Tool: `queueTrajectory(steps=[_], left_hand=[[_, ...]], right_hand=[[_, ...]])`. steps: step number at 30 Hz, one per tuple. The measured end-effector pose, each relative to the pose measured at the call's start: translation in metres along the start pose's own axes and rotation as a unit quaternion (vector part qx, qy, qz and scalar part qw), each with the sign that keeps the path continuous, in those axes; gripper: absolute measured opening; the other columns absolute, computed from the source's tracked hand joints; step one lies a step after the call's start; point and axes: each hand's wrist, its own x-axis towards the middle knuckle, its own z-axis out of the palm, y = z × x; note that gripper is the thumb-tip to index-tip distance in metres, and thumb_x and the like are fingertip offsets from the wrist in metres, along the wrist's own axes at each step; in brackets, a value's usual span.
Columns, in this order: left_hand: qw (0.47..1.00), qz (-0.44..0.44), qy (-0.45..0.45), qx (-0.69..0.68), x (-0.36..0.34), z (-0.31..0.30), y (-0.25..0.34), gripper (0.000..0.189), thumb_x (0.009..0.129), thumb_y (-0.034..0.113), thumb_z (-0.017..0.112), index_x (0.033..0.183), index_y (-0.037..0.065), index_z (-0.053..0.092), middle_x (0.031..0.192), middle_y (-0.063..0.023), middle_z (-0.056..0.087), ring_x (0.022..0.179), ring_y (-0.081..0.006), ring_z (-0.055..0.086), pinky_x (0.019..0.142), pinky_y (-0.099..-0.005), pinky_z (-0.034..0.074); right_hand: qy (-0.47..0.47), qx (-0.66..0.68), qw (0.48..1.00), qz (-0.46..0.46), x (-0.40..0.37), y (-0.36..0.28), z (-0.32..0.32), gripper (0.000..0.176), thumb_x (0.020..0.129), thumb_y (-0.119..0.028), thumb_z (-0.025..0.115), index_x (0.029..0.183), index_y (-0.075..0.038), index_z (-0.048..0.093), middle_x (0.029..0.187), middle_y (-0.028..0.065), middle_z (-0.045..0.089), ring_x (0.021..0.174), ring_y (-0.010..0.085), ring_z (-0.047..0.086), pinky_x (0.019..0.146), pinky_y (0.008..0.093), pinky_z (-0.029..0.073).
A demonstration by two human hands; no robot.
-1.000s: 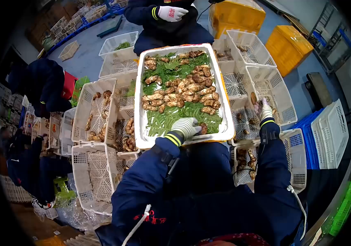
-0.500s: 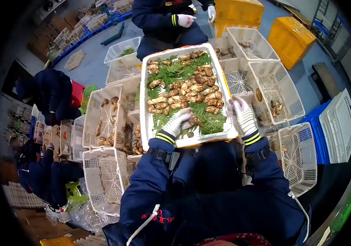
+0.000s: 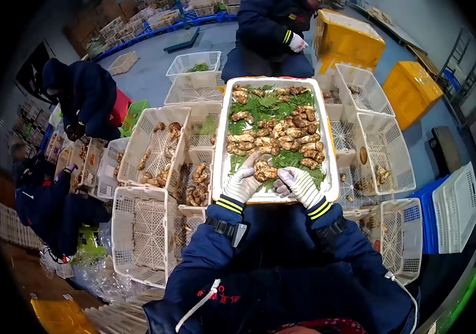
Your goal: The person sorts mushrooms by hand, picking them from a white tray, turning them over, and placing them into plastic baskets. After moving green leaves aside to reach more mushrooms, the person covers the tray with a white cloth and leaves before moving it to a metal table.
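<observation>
A white foam box [image 3: 331,167] rests in front of me, lined with green fern leaves [image 3: 271,107] and bearing rows of brown and cream mushrooms [image 3: 285,129]. Near its front edge my left hand [image 3: 242,182], in a striped white glove, grips a brown mushroom [image 3: 263,170]. My right hand [image 3: 300,185], gloved alike, is at the box's front right, just beside that mushroom. Its fingers curl in over the ferns, and whether they hold anything is hidden.
White crates [image 3: 142,236] with and without mushrooms flank the box on both sides. Yellow boxes [image 3: 410,93] stand at the back right. A co-worker [image 3: 274,33] sits beyond the box; two more people are at the left. Stacked baskets [image 3: 455,209] stand at the right.
My right hand has moved from the box's right rim inward, next to the left hand. The left hand now has the mushroom raised between its fingers. The view has shifted, so the scene sits further right.
</observation>
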Motion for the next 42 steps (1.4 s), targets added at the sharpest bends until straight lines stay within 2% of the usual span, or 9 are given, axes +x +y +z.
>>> queueTrajectory(steps=[7,12,17,20,21,24,30,34,42], left_hand=[[0.997,-0.076,-0.011,-0.020,-0.022,-0.024,-0.041,0.060,0.102,0.044,0.049,0.134,-0.007,0.046,0.130,-0.0200,0.058,0.116,-0.0318,0.058,0.107,-0.0447,0.042],[0.994,-0.080,0.074,0.001,-0.026,-0.007,-0.024,0.046,0.102,0.036,0.054,0.128,-0.002,0.052,0.124,-0.0181,0.061,0.115,-0.0276,0.060,0.100,-0.0418,0.049],[0.979,-0.011,0.165,-0.117,-0.034,-0.058,0.049,0.048,0.094,0.031,0.068,0.120,-0.006,0.053,0.099,-0.0154,0.063,0.090,-0.0276,0.066,0.078,-0.0445,0.061],[0.964,0.060,0.179,-0.187,-0.045,-0.092,0.117,0.027,0.091,0.010,0.071,0.107,-0.004,0.054,0.096,-0.0119,0.060,0.087,-0.0207,0.061,0.086,-0.0331,0.056],[0.972,0.050,0.117,-0.198,-0.052,-0.115,0.142,0.030,0.091,0.012,0.071,0.110,-0.004,0.054,0.096,-0.0113,0.059,0.089,-0.0210,0.060,0.085,-0.0348,0.057],[0.898,0.218,0.379,-0.043,-0.055,-0.147,0.193,0.040,0.094,0.021,0.069,0.117,-0.007,0.052,0.100,-0.0188,0.061,0.080,-0.0263,0.064,0.072,-0.0341,0.063],[0.871,0.291,0.392,-0.058,-0.071,-0.224,0.280,0.057,0.091,0.039,0.070,0.117,-0.008,0.051,0.109,-0.0226,0.062,0.089,-0.0311,0.066,0.079,-0.0379,0.062],[0.895,0.220,0.387,-0.018,-0.076,-0.248,0.269,0.039,0.093,0.031,0.067,0.111,-0.002,0.056,0.102,-0.0212,0.067,0.092,-0.0325,0.070,0.082,-0.0417,0.063],[0.965,0.045,0.213,0.145,-0.040,-0.050,0.095,0.042,0.094,0.025,0.066,0.129,0.003,0.056,0.121,-0.0187,0.063,0.096,-0.0314,0.070,0.086,-0.0406,0.061]], right_hand=[[0.061,0.000,0.997,-0.054,-0.001,0.007,0.027,0.045,0.094,-0.037,0.069,0.117,0.001,0.062,0.087,0.0076,0.071,0.069,0.0115,0.068,0.060,0.0224,0.055],[0.025,-0.487,0.818,-0.305,-0.002,0.014,0.044,0.048,0.093,-0.033,0.068,0.134,-0.010,0.057,0.094,0.0126,0.072,0.084,0.0250,0.069,0.078,0.0358,0.054],[0.100,-0.449,0.876,-0.148,0.020,0.000,-0.028,0.043,0.096,-0.038,0.061,0.125,-0.006,0.063,0.104,0.0195,0.071,0.095,0.0335,0.069,0.085,0.0376,0.053],[0.025,-0.544,0.834,-0.093,0.031,0.009,-0.052,0.036,0.095,-0.035,0.060,0.115,-0.005,0.068,0.099,0.0195,0.071,0.092,0.0344,0.069,0.084,0.0403,0.053],[-0.026,-0.553,0.828,-0.089,0.037,0.017,-0.058,0.035,0.095,-0.035,0.060,0.112,-0.005,0.069,0.097,0.0193,0.072,0.091,0.0343,0.069,0.083,0.0402,0.053],[-0.074,-0.660,0.747,0.034,0.046,0.004,-0.031,0.054,0.093,-0.055,0.052,0.094,-0.006,0.076,0.085,0.0183,0.072,0.086,0.0366,0.069,0.081,0.0454,0.053],[-0.094,-0.739,0.664,0.060,0.084,0.035,-0.017,0.077,0.078,-0.073,0.060,0.094,0.001,0.074,0.089,0.0235,0.071,0.089,0.0404,0.069,0.081,0.0463,0.053],[-0.126,-0.566,0.811,0.073,0.068,0.015,-0.032,0.039,0.089,-0.036,0.071,0.107,-0.001,0.072,0.088,0.0128,0.074,0.082,0.0209,0.071,0.079,0.0324,0.055],[-0.146,0.000,0.989,0.020,0.022,0.028,-0.055,0.049,0.099,-0.028,0.062,0.134,0.005,0.052,0.118,0.0105,0.066,0.109,0.0170,0.063,0.096,0.0299,0.051]])
